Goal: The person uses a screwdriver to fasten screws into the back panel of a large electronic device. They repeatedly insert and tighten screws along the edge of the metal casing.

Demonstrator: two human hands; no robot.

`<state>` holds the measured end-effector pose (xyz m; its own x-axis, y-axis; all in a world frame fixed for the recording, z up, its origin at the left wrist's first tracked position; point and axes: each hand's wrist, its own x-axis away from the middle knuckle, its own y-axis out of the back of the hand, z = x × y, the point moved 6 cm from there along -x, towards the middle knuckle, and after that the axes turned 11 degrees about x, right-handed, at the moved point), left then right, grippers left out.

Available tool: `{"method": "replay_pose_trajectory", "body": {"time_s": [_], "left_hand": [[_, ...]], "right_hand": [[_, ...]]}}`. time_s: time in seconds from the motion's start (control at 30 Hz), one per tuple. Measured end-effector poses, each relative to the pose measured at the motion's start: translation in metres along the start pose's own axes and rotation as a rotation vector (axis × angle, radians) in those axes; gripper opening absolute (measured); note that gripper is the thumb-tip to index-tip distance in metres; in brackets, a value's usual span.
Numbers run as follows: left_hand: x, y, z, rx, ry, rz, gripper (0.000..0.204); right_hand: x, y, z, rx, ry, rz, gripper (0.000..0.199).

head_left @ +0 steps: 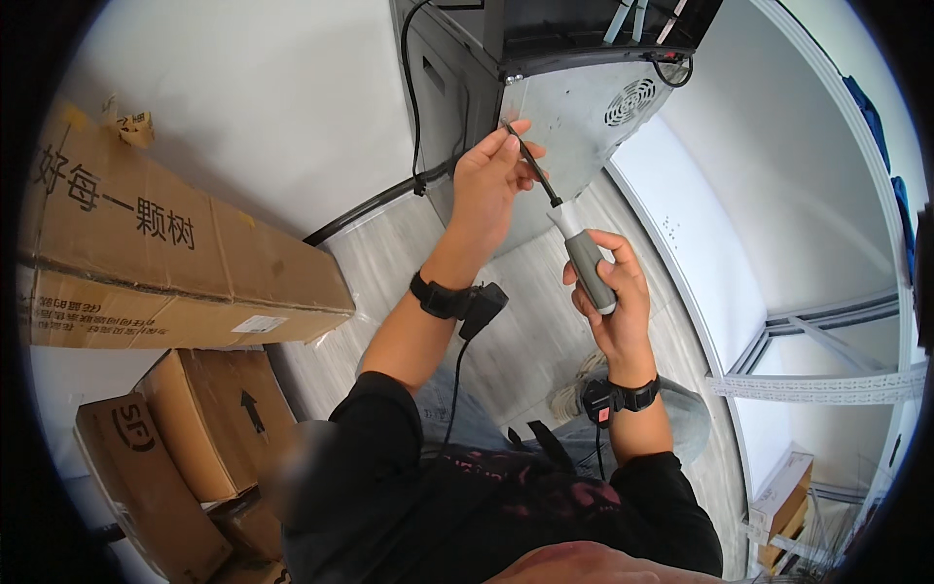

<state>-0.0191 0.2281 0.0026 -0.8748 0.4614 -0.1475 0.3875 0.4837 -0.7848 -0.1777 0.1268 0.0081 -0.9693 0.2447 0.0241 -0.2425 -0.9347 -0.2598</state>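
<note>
Seemingly mid-job, the right hand [615, 310] grips the screwdriver [572, 237] handle while the left hand [489, 180] pinches its shaft, steering the tip against the metal cabinet [574, 107]; no loosened screw shows.

A storeroom or workshop is suggested: cardboard boxes [185, 253] are stacked by a white wall, and metal shelving [827, 380] is seen.
</note>
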Motion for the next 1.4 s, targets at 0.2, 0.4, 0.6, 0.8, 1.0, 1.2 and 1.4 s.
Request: {"method": "replay_pose_trajectory", "body": {"time_s": [0.2, 0.4, 0.6, 0.8, 1.0, 1.2, 1.4], "left_hand": [[-0.002, -0.001, 0.003, 0.0, 0.007, -0.025, 0.036], [-0.001, 0.001, 0.003, 0.032, 0.011, -0.035, 0.036], [-0.002, -0.004, -0.001, 0.031, 0.014, -0.079, 0.035], [-0.003, -0.004, 0.0, 0.021, 0.006, -0.084, 0.035], [0.001, -0.009, 0.0, 0.039, 0.026, -0.079, 0.035], [0.004, -0.007, 0.001, -0.029, 0.067, -0.09, 0.031], [0.002, -0.01, -0.001, -0.025, 0.051, -0.088, 0.03]], "right_hand": [[-0.001, -0.001, 0.001, -0.106, -0.042, 0.033, 0.028], [-0.001, -0.002, 0.002, -0.137, -0.087, 0.071, 0.029], [-0.004, -0.001, 0.003, -0.248, -0.119, 0.107, 0.031], [-0.006, 0.003, 0.007, -0.274, -0.127, 0.132, 0.029], [-0.003, -0.006, 0.03, 0.487, 0.204, -0.025, 0.033], [0.011, -0.026, 0.048, 1.072, 0.54, -0.18, 0.046], [-0.001, -0.006, 0.029, 0.466, 0.194, -0.049, 0.05]]}}
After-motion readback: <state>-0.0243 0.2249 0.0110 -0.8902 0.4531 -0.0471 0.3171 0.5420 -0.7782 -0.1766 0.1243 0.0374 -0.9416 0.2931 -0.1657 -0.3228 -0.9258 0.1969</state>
